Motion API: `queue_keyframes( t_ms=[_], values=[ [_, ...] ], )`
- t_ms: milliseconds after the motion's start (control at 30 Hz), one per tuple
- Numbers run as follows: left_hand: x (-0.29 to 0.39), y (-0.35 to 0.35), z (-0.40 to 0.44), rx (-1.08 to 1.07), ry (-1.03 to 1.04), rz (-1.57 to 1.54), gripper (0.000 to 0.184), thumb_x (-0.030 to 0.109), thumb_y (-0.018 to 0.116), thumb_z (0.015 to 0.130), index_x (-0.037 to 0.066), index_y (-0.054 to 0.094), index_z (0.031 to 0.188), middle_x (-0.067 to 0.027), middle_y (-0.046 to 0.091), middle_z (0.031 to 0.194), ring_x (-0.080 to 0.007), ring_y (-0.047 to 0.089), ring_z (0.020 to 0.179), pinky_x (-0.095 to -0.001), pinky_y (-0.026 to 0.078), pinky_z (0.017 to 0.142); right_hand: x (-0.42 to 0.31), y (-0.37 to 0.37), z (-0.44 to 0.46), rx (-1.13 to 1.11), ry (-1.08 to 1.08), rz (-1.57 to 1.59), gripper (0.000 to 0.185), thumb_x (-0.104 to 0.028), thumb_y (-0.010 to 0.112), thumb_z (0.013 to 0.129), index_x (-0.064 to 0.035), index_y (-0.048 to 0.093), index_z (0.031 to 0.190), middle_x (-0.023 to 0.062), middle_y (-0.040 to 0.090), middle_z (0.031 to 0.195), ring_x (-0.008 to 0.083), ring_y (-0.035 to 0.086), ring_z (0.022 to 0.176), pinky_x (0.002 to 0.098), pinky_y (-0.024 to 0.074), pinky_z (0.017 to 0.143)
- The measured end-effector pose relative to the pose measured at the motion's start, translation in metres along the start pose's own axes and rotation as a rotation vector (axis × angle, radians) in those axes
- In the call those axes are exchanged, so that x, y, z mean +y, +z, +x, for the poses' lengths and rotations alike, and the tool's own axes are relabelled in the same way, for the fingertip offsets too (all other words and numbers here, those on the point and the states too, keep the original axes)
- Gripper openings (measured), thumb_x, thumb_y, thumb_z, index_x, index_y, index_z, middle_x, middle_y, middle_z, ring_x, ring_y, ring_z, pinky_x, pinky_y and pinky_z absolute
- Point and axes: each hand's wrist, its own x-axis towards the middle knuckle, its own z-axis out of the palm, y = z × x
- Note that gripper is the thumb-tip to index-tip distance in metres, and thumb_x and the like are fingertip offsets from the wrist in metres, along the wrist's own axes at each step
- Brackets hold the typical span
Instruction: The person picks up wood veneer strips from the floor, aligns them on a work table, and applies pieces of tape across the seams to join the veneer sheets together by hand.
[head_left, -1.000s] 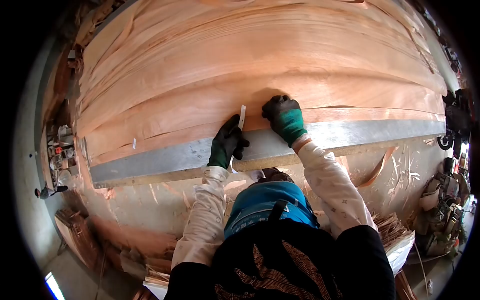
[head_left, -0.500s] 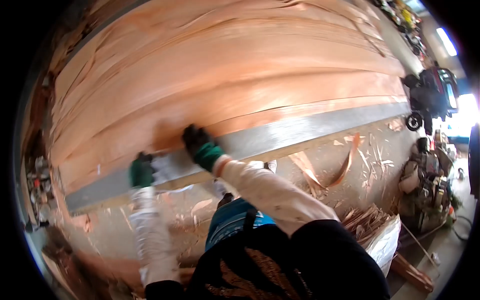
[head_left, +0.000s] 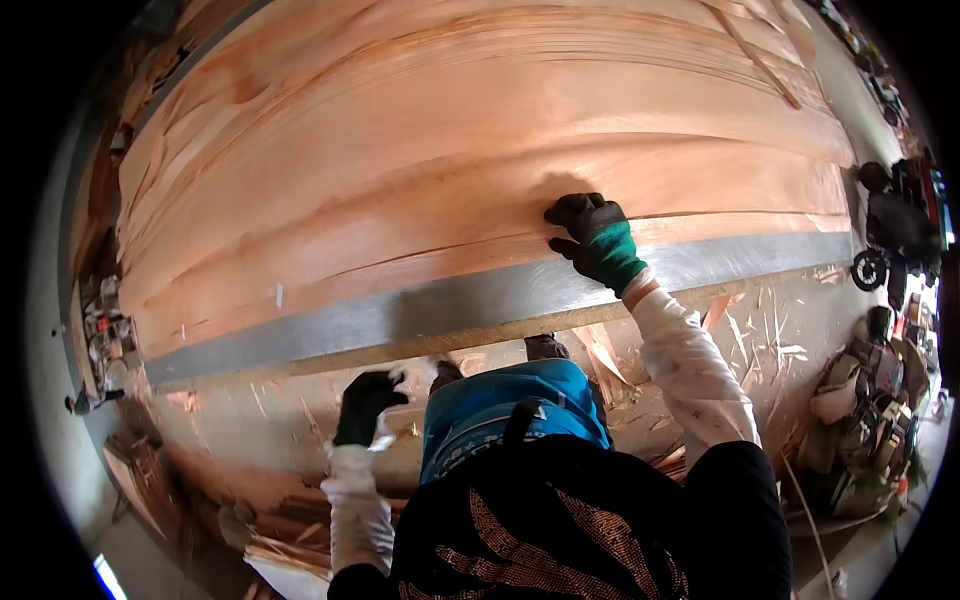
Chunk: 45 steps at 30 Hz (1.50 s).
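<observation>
Wide sheets of thin reddish wood veneer (head_left: 450,180) cover the table, rippled and overlapping. Along the near side runs a bare grey metal strip (head_left: 480,300). My right hand (head_left: 598,240), in a black and green glove, is over the near edge of the veneer, its thumb and fingers bent and apart, with nothing seen between them. My left hand (head_left: 368,405), gloved alike, hangs in front of the table edge, apart from it. Its fingers are curled, and something small and pale shows at the fingertips, too blurred to name.
Veneer scraps (head_left: 600,355) litter the floor under the table edge. Wood strips (head_left: 300,515) lie in a pile at the lower left. On the right are a heap of mixed items (head_left: 865,410) and a dark wheeled vehicle (head_left: 895,220). A blue apron (head_left: 510,410) covers my front.
My right hand has moved right along the veneer edge. My left hand has come off the metal strip, back toward my body. The view has shifted slightly.
</observation>
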Motion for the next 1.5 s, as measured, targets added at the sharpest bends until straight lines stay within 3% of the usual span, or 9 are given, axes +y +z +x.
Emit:
queue_keyframes(
  t_ms=[467,667,767,833,1000,1067,1133,1367,1500],
  values=[
    [0.045,0.199,0.126,-0.093,0.149,-0.137,0.039,0.013,0.054,0.093,0.005,0.051,0.131,-0.0117,0.065,0.089,-0.016,0.064,0.061,-0.0298,0.048,0.041,0.011,0.021,0.005,0.064,0.02,0.037,0.021,-0.011,0.067,0.067,-0.0186,0.071,0.086,0.0037,0.066,0.088,0.0275,0.062,0.08,0.0386,0.0495,0.064],
    [0.046,0.2,0.117,-0.145,0.199,-0.003,0.05,0.013,0.056,0.091,0.007,0.044,0.139,-0.0126,0.066,0.098,-0.0205,0.065,0.066,-0.0309,0.053,0.051,-0.047,0.045,-0.028,0.09,-0.209,-0.226,0.043,-0.015,0.054,0.081,-0.0066,0.058,0.123,0.0139,0.054,0.13,0.0317,0.05,0.12,0.0439,0.0442,0.093],
    [0.005,0.18,0.133,0.177,1.031,0.772,0.032,0.019,0.052,0.094,0.007,0.058,0.123,-0.0037,0.068,0.085,-0.0171,0.062,0.06,-0.0331,0.049,0.049,-0.042,0.094,-0.042,0.211,-0.133,-0.214,0.046,-0.02,0.054,0.083,-0.0062,0.055,0.126,0.017,0.05,0.134,0.0355,0.045,0.126,0.048,0.0389,0.1],
    [0.061,0.166,0.097,0.041,0.094,0.308,0.045,0.043,0.042,0.096,0.009,0.068,0.083,0.0,0.058,0.058,-0.0116,0.043,0.039,-0.0281,0.034,0.038,-0.045,0.099,-0.043,0.181,-0.145,-0.402,0.046,-0.02,0.053,0.083,-0.0056,0.054,0.127,0.0188,0.049,0.134,0.0383,0.044,0.126,0.0503,0.0379,0.101],
    [0.103,0.086,0.087,0.272,0.252,0.568,0.023,0.028,0.056,0.093,0.005,0.057,0.093,-0.0122,0.061,0.064,-0.0154,0.048,0.04,-0.0291,0.04,0.035,-0.04,0.01,-0.024,-0.271,-0.139,-0.002,0.037,-0.018,0.051,0.084,-0.0056,0.059,0.117,0.0181,0.056,0.126,0.0371,0.048,0.119,0.0493,0.0426,0.091],
    [0.096,0.092,0.069,0.271,0.152,0.532,0.033,0.031,0.052,0.096,0.0,0.055,0.106,-0.0144,0.064,0.071,-0.015,0.05,0.041,-0.0288,0.043,0.036,0.01,-0.005,-0.057,0.23,-0.331,-0.164,0.035,-0.022,0.052,0.085,-0.0069,0.06,0.115,0.0177,0.056,0.125,0.0366,0.051,0.116,0.048,0.043,0.091],
    [0.056,0.098,0.059,0.266,0.011,0.483,0.032,0.028,0.05,0.096,0.0,0.055,0.112,-0.0158,0.065,0.074,-0.0175,0.052,0.042,-0.03,0.045,0.037,0.091,-0.054,-0.079,0.129,-0.217,0.032,0.033,-0.021,0.054,0.086,-0.0109,0.061,0.117,0.017,0.055,0.128,0.0366,0.051,0.118,0.0473,0.0418,0.096],
    [-0.001,0.362,0.018,0.048,-0.005,0.007,0.018,0.006,0.055,0.087,-0.005,0.061,0.1,-0.0161,0.066,0.09,-0.0213,0.063,0.069,-0.0341,0.056,0.063,0.31,-0.191,-0.132,-0.056,0.131,0.0,0.039,-0.022,0.078,0.068,-0.0148,0.067,0.104,0.0094,0.062,0.11,0.0326,0.058,0.097,0.0428,0.0496,0.081],
    [0.025,0.467,0.038,-0.152,0.062,0.091,0.025,0.012,0.055,0.091,-0.003,0.06,0.11,-0.0161,0.068,0.083,-0.02,0.063,0.061,-0.0305,0.053,0.053,0.34,-0.168,-0.127,0.01,0.079,0.094,0.02,-0.017,0.076,0.066,-0.0153,0.071,0.086,0.0056,0.065,0.091,0.0305,0.061,0.086,0.0412,0.0503,0.073]
  ],
)
